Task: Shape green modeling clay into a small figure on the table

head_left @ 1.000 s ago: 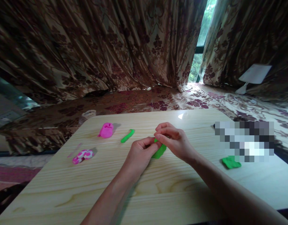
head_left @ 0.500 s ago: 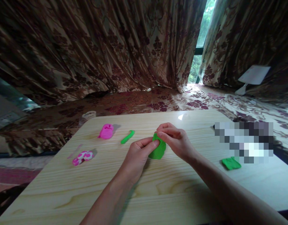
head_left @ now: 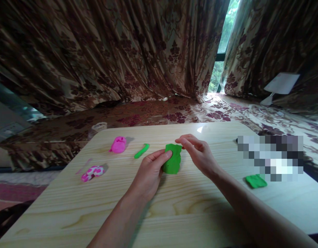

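My left hand [head_left: 151, 172] grips a thin, flattened sheet of green modelling clay [head_left: 172, 162] by its left side, the thumb lying on its face. The sheet is held up over the table, and its edges are wavy. At its upper right corner is my right hand [head_left: 196, 151], with thumb and fingertips drawn together. Whether anything is between those fingertips is hidden. To the left of the sheet lies a bent green clay roll [head_left: 141, 151]. A second flat green clay piece [head_left: 256, 181] rests at the right of the table.
On the wooden table [head_left: 174, 213], a pink clay lump [head_left: 118, 145] with a hollow top sits at the back left. Nearer stands a pink-and-white spotted clay piece [head_left: 92, 173], by a faint pink strip [head_left: 83, 166]. A clear cup [head_left: 98, 128] is behind. A blurred-out object [head_left: 272, 156] lies right.
The sheet has turned so that its broad face and straight top edge now show. My right fingertips have shifted from its top edge to its upper right corner.
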{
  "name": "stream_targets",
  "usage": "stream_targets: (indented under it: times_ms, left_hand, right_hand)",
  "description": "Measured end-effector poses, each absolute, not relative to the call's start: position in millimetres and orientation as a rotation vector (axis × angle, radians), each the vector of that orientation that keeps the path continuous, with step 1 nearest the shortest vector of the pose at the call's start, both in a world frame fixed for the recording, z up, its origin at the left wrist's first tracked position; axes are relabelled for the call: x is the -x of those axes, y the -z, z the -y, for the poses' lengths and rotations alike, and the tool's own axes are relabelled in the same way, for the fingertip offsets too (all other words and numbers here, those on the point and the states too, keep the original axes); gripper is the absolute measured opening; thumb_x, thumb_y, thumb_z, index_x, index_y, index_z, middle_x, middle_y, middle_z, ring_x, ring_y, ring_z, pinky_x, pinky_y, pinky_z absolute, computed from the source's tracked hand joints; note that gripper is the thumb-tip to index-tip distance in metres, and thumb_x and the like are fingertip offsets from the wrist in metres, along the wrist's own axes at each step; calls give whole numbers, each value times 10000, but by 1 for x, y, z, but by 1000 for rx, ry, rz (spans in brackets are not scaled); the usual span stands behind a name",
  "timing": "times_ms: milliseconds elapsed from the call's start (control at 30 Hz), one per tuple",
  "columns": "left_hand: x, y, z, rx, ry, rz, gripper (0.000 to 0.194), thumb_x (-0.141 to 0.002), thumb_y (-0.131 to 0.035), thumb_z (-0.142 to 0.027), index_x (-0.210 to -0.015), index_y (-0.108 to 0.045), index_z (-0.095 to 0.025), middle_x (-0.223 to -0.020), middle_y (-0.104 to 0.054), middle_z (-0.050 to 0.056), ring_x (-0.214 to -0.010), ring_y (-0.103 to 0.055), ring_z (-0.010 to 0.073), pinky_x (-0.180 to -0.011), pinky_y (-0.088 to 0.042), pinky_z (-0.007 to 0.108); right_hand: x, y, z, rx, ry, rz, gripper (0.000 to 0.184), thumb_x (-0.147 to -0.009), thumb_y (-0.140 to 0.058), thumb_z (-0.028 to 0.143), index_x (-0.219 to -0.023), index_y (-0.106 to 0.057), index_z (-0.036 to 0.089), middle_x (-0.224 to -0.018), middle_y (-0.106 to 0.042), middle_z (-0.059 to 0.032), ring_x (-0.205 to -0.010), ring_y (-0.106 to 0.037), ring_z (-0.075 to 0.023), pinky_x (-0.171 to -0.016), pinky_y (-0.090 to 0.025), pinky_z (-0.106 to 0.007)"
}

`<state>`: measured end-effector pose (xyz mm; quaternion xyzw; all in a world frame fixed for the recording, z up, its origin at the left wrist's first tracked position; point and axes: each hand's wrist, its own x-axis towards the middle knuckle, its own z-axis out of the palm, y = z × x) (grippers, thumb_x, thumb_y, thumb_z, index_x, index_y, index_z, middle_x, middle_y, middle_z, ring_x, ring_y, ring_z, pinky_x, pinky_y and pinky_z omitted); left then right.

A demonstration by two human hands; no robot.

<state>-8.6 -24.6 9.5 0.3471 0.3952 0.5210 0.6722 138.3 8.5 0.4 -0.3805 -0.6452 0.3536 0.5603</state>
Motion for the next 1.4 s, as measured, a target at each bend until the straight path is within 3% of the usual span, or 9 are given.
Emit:
stream_targets:
  times_ms: [167, 367, 700, 1067, 1233, 1400]
  left_hand:
    - [9, -10, 24, -779, -1169, -903, 190, -705, -671, -243, -856, -694, -129, -772, -687, 39, -672, -573, 98, -654, -434, 203]
    - [8, -9, 25, -823, -1139, -913, 232, -723, -656, -236, -923, -682, -122, -778, -690, 49, -687, -583, 110, -668, -430, 216]
    - [7, -8, 24, -834, -1123, -907, 231, -730, -646, -242, -927, -677, -125, -779, -686, 47, -682, -578, 111, -657, -422, 217]
    - [7, -9, 26, -810, -1137, -855, 175, -708, -647, -224, -857, -695, -145, -767, -673, 27, -678, -547, 93, -634, -404, 192]
    - [8, -10, 25, -785, -1154, -835, 171, -713, -637, -241, -847, -692, -150, -797, -678, 31, -694, -568, 116, -651, -422, 216]
    - [10, -9, 24, -770, -1214, -815, 135, -713, -640, -238, -817, -686, -166, -806, -678, 13, -710, -575, 106, -661, -430, 201]
  right_hand:
    - [-139, 0, -8, 866, -804, 1547, 168, -801, -567, 267, -702, -653, 163, -824, -589, -40, -780, -560, -138, -666, -444, -257]
    - [-137, -1, -3, 837, -803, 1600, 210, -855, -504, 265, -953, -680, 206, -959, -588, -50, -905, -554, -148, -745, -432, -267]
    - [-136, -1, 0, 848, -836, 1638, 221, -862, -497, 272, -950, -690, 212, -968, -586, -48, -916, -552, -149, -771, -429, -274]
    - [-138, -9, 2, 793, -1060, 1634, 354, -914, -360, 377, -999, -669, 229, -1051, -590, -33, -1020, -530, -156, -927, -378, -312]
    - [-142, -7, -1, 756, -1119, 1494, 419, -933, -263, 411, -1131, -599, 255, -1091, -598, -48, -1055, -516, -185, -848, -431, -344]
    - [-141, -4, -3, 777, -1138, 1549, 425, -913, -309, 443, -1027, -660, 232, -1101, -597, -53, -1020, -532, -185, -817, -442, -330]
